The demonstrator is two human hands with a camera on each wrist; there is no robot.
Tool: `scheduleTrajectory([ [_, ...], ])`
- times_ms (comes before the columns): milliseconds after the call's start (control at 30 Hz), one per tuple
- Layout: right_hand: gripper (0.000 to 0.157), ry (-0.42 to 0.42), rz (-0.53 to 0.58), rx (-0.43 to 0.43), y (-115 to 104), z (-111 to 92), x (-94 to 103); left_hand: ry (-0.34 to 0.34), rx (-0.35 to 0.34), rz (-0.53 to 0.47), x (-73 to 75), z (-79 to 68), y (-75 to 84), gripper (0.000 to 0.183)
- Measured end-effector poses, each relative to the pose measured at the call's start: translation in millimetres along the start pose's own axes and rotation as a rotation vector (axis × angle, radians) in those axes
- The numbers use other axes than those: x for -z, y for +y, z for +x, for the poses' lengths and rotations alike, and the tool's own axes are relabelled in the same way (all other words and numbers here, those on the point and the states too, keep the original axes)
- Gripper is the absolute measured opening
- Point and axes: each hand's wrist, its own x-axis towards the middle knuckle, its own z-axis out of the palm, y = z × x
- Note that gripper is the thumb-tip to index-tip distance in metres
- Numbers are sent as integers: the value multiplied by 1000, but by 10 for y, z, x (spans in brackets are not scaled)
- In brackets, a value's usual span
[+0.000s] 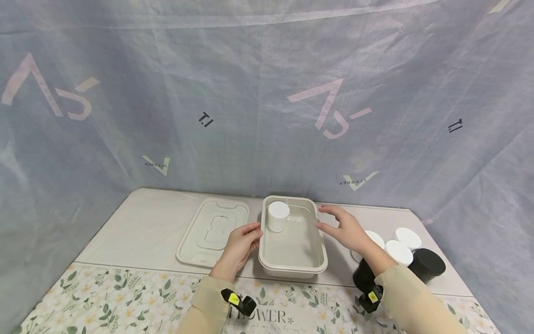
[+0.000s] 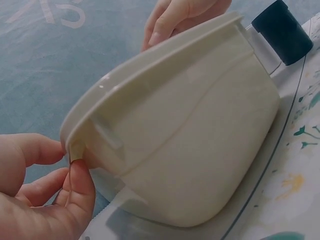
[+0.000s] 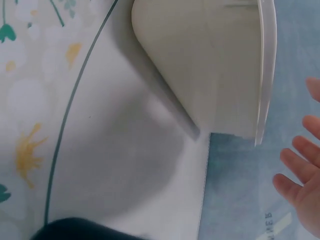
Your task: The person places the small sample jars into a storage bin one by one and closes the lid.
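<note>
A cream plastic bin (image 1: pixel 293 268) stands on the table with a white lidded jar (image 1: pixel 278 217) upright in its back left corner. On the bin's left rim, my left hand (image 1: pixel 241 244) pinches the edge between thumb and fingers; the left wrist view shows this hand (image 2: pixel 47 182) at the rim's corner. By the right rim is my right hand (image 1: pixel 346 229), its fingers spread and holding nothing. In the right wrist view these fingers (image 3: pixel 300 165) appear apart from the bin (image 3: pixel 220 70).
Left of the bin lies a flat pale lid (image 1: pixel 212 232). At the right stand several jars, some with white tops (image 1: pixel 399 253) and some black (image 1: pixel 427 265), partly hidden by the right forearm. A floral cloth (image 1: pixel 125 297) covers the front edge; a grey curtain (image 1: pixel 233 93) hangs behind.
</note>
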Motion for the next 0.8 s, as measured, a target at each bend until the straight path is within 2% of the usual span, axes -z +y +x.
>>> scheduleTrajectory([
  [433, 50, 88, -73, -73, 218, -240, 96, 1, 0, 3, 2, 10, -19, 42],
  [800, 51, 154, -139, -125, 349, -366, 55, 1, -13, -4, 0, 14, -35, 42],
])
